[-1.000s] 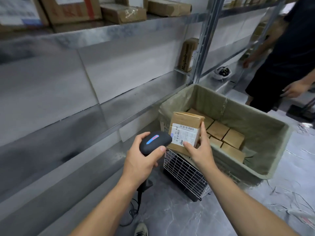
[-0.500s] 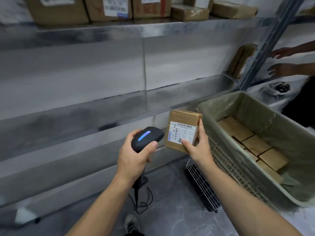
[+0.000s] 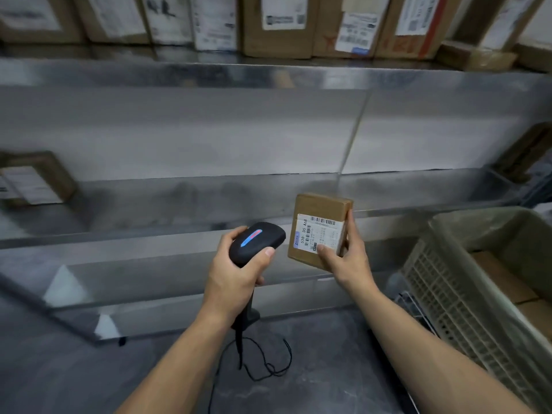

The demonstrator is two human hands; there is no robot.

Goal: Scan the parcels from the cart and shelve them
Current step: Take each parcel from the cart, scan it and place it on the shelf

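Note:
My right hand (image 3: 348, 259) grips a small brown cardboard parcel (image 3: 319, 213) upright, its white barcode label facing me. My left hand (image 3: 236, 276) holds a black handheld scanner (image 3: 257, 242) just left of the parcel, its top strip lit blue and red and its cable hanging to the floor. Both are in front of the metal shelf (image 3: 179, 201). At the right edge stands the cart (image 3: 448, 294), a lined plastic basket with brown parcels (image 3: 504, 282) inside.
The upper shelf (image 3: 268, 74) carries a row of labelled cardboard boxes (image 3: 277, 25). One labelled box (image 3: 33, 180) sits at the far left of the middle shelf, another box (image 3: 525, 150) leans at its far right. The grey floor lies below, with the scanner cable coiled on it.
The view has swung left from the cart to face the shelves. Parcel and scanner have come along, still side by side; the cart is now at the right edge and the other person is gone from view.

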